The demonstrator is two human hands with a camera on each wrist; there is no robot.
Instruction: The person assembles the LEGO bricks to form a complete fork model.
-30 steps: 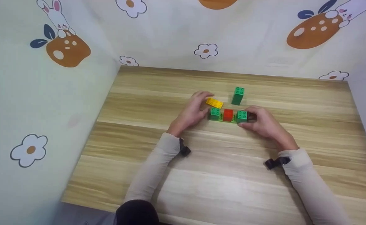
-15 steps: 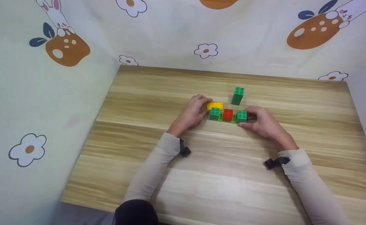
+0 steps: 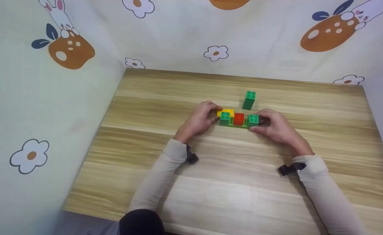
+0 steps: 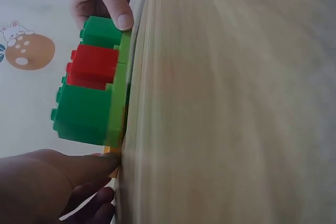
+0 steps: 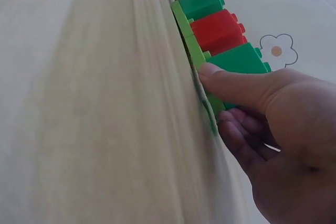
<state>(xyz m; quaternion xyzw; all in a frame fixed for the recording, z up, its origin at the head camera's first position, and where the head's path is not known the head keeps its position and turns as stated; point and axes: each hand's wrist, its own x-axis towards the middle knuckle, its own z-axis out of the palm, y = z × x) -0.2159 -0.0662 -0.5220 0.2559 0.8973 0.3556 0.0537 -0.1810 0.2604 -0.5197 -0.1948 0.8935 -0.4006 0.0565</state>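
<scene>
A light-green base plate (image 3: 241, 126) carries a row of toy bricks: a green brick (image 3: 224, 118) at the left, a red brick (image 3: 239, 119) in the middle and another green brick (image 3: 253, 120) at the right. My right hand (image 3: 276, 127) pinches the plate's right end, its thumb (image 5: 233, 85) along the near edge. With my left hand (image 3: 200, 119) I pinch a flat yellow brick (image 3: 228, 112) by its left end. It lies just behind the row, partly hidden by the left green brick. In the left wrist view, the yellow brick (image 4: 112, 151) shows low beside the plate's end.
A tall green block (image 3: 249, 100) stands upright behind the row, apart from it. All of this is on a wood-grain table (image 3: 165, 91). Patterned cloth (image 3: 178, 36) borders the table's back and left sides.
My left hand has drawn the yellow brick nearer and turned it from slanted to parallel with the row, against its back. The right hand keeps its grip; the tall green block stays put.
</scene>
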